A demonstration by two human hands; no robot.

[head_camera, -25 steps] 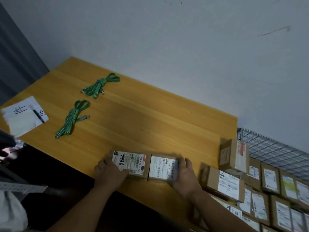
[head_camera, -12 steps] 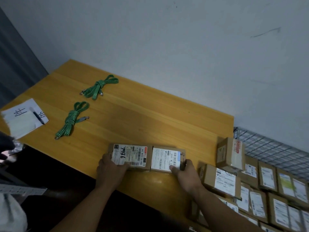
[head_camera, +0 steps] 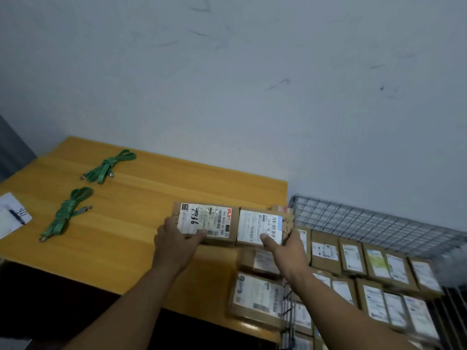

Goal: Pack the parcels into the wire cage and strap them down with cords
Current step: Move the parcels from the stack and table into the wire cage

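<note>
Both arms stretch forward; I see the left hand (head_camera: 177, 239) gripping the left parcel (head_camera: 209, 222) and the right hand (head_camera: 289, 247) pinching the right parcel (head_camera: 261, 227), thumb on top. The parcels touch at the counter's (head_camera: 121, 228) end, beside the wire cage (head_camera: 379, 223).

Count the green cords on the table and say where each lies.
2. One green cord lies bundled far left on the table; the second cord lies nearer, right of the white paper. None shows in the wire cage, though parcels could hide one.
</note>
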